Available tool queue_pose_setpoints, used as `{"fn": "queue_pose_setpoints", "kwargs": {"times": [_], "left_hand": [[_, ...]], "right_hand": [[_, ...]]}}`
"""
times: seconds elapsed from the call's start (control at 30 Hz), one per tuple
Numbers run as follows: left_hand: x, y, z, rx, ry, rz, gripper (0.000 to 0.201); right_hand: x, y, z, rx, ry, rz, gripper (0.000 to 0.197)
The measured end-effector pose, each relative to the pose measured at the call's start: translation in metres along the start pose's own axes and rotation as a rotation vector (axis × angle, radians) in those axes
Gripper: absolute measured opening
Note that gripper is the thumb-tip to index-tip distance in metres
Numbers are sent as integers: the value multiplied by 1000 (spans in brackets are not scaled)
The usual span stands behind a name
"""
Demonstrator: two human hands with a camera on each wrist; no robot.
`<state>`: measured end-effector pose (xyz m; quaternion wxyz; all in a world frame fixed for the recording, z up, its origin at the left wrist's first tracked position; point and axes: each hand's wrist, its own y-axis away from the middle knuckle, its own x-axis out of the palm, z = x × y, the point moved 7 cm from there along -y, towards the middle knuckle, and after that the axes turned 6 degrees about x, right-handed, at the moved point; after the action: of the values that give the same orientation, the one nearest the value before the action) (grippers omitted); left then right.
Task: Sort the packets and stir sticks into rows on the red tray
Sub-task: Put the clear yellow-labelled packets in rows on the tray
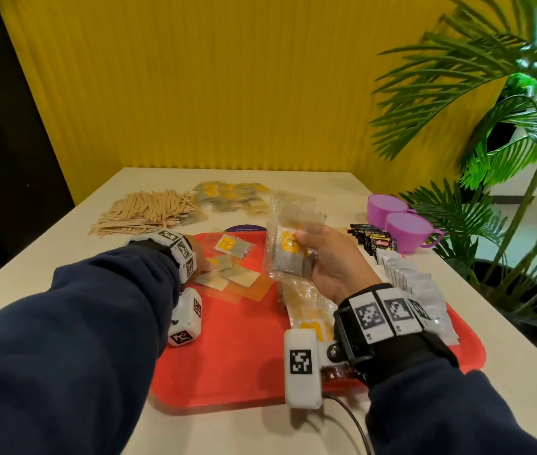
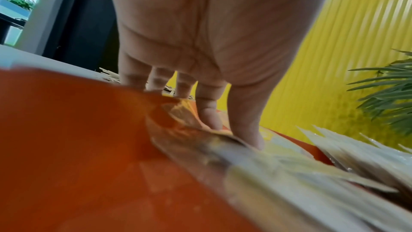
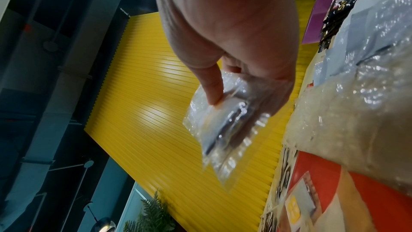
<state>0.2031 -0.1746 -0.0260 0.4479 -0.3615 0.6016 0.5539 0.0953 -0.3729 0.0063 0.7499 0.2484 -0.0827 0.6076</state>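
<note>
Packets (image 1: pixel 288 247) held in right grip (image 1: pixel 332 261); left grip (image 1: pixel 200 257), fingers straight, presses tray (image 1: pixel 227 366) packets.

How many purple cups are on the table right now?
2. One purple cup sits farther back at the table's right side; the second purple cup stands just in front of it, touching or nearly so, beside the black packets. None appear hidden.

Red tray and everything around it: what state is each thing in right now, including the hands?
Red tray: flat on table, partly filled.
Right hand: raised, gripping a stack of clear tea packets.
Left hand: fingers pressing loose packets on the tray.
White sachets: lined in a row.
Black sachets: in a row.
Stir sticks: unsorted pile off the tray.
Purple cups: upright, apparently empty.
</note>
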Motion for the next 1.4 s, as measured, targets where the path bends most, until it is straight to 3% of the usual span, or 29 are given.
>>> {"fn": "queue_pose_setpoints", "kwargs": {"times": [0.3,0.47,0.6,0.73,0.9,1.2,1.4], "left_hand": [[2,-4,0,45,47,3,62],[-21,18,-13,71,-22,-173,41],[-41,25,-21,204,260,-305,20],[-62,39,-35,404,529,-377,20],[-87,65,-66,603,717,-392,28],[-91,65,-69,603,736,-355,28],[-95,72,-75,696,970,-311,31]], "right_hand": [[3,1,-2,2,29,-8,26],[4,2,-2,5,17,0,25],[3,0,-2,1,91,-3,23],[9,1,2,-27,187,-3,21],[21,5,12,-111,263,49,25],[16,7,27,-143,178,169,20],[20,4,23,-149,246,160,18]]}}
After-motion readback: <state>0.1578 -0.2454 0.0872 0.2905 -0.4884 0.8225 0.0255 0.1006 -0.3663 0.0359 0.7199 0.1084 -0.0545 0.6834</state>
